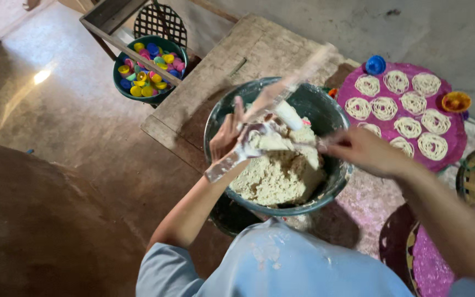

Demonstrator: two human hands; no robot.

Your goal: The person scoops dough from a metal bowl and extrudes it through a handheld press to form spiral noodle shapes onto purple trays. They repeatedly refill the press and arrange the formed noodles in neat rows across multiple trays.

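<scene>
Over the big grey bowl [325, 118], half full of pale crumbly dough [279, 173], the left hand [227, 135] wraps its fingers around a clear plastic bag [248, 146] and the right hand [358, 149] pinches closed on something at the dough's edge, too blurred to name. Right of the bowl, a pink mat [457, 140] already carries about ten coiled noodle rounds [408, 104]. With so much dough left, I judge the work partway done.
</scene>
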